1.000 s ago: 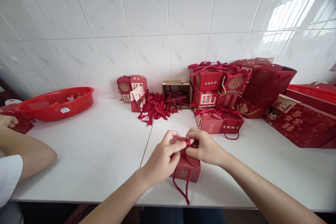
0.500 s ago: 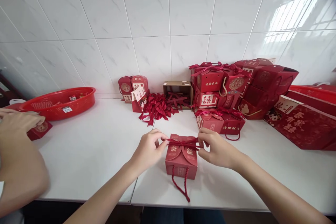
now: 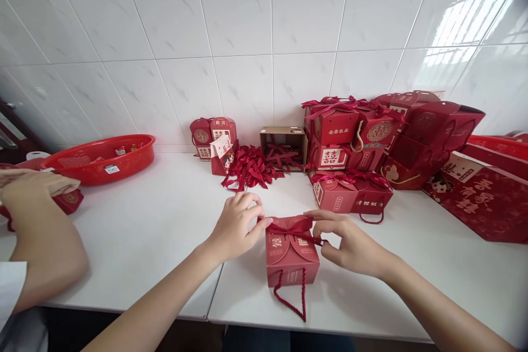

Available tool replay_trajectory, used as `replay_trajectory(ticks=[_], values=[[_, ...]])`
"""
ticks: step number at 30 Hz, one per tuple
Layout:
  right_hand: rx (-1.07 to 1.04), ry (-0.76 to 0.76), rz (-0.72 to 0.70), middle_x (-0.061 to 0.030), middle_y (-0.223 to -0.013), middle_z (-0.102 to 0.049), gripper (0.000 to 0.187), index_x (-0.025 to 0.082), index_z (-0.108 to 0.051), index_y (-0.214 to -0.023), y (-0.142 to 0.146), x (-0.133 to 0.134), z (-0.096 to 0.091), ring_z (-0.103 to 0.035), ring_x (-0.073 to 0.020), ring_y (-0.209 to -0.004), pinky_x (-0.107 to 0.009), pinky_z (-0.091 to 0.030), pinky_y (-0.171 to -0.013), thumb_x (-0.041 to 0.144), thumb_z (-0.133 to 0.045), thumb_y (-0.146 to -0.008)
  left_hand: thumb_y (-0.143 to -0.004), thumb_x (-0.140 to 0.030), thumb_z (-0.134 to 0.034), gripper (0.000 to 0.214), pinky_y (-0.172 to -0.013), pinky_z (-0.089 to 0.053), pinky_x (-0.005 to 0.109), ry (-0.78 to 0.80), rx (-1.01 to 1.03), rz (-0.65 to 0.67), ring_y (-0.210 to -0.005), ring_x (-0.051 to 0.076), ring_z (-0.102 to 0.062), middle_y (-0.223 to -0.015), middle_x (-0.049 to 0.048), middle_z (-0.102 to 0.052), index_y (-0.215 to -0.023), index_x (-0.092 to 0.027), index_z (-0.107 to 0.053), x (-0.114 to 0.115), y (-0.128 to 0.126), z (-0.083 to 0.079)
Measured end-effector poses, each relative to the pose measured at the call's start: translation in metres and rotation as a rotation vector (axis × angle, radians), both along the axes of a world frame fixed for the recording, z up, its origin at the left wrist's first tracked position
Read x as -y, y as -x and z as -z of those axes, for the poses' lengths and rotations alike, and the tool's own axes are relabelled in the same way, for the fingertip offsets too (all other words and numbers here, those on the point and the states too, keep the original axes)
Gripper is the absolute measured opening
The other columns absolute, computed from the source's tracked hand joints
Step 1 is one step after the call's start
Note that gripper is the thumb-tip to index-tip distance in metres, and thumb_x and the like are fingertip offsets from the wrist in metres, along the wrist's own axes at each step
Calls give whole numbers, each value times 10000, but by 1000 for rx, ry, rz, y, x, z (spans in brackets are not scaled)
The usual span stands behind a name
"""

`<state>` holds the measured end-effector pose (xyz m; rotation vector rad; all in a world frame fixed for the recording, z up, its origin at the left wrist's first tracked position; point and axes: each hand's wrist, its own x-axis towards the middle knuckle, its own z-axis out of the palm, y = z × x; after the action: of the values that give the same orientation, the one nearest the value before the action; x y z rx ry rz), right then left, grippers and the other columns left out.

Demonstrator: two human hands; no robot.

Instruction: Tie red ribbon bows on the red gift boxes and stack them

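Note:
A small red gift box point(image 3: 292, 256) with a rope handle stands near the front edge of the white table point(image 3: 157, 231). A red ribbon bow point(image 3: 293, 227) lies across its top. My left hand point(image 3: 237, 224) pinches the ribbon's left end, fingers closed. At the box's right side, my right hand point(image 3: 348, 243) pinches the other ribbon end.
A pile of red ribbons point(image 3: 251, 168) and a cardboard box point(image 3: 284, 137) sit by the tiled wall. Stacked red gift boxes point(image 3: 350, 148) and a large red bag point(image 3: 482, 195) fill the right. Another person's arm point(image 3: 41, 231) and a red basin point(image 3: 101, 158) are at left.
My hands have gone from bunched together over the box top to drawn apart, pulling the ribbon into a bow. The other person's hand has moved onto a small red box at the left.

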<state>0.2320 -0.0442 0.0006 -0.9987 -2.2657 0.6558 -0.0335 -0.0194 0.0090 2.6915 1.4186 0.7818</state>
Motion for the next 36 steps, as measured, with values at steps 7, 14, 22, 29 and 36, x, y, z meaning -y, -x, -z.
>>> replay_trajectory(ticks=[7, 14, 22, 29, 36], values=[[38, -10, -7, -86, -1161, -633, 241, 216, -607, -773, -1, 3, 3, -499, -258, -1256, -345, -472, -914, 32, -468, -704, -904, -393, -482, 303, -742, -382, 381, -182, -104, -126, -858, 219, -526, -894, 54, -588, -717, -200, -621, 0, 1, 14], [-152, 159, 30, -52, -980, -668, 173, 232, -517, -805, -2, 5, 4, -492, -265, -1259, -385, -479, -915, 70, -509, -746, -831, -365, -605, 132, -773, -424, 341, -4, 386, -142, -801, 171, -554, -840, 4, -536, -833, -234, -591, 3, -7, 24], [-477, 288, 148, -87, -1387, -479, 287, 274, -565, -1099, -4, 0, -3, -482, -270, -1263, -456, -442, -991, 436, -567, -862, -870, -372, -538, 227, -734, -463, 279, 307, 815, -180, -799, 165, -587, -772, 6, -583, -729, -197, -565, 35, -20, 30], [-41, -238, 181, -126, -1342, -496, 175, 249, -722, -969, 38, -2, -9, -422, -339, -1278, -552, -390, -1009, 286, -651, -814, -827, -261, -597, 108, -767, -486, 310, 200, 624, -115, -893, 180, -596, -926, 33, -617, -893, -219, -672, 32, -31, 26], [-37, -183, 221, -139, -1257, -555, 98, 195, -709, -806, 49, -4, -2, -523, -306, -1184, -487, -456, -960, 182, -613, -800, -870, -236, -533, 105, -727, -524, 275, 237, 651, -68, -866, 156, -588, -906, 30, -580, -815, -197, -613, 37, -33, 24]])
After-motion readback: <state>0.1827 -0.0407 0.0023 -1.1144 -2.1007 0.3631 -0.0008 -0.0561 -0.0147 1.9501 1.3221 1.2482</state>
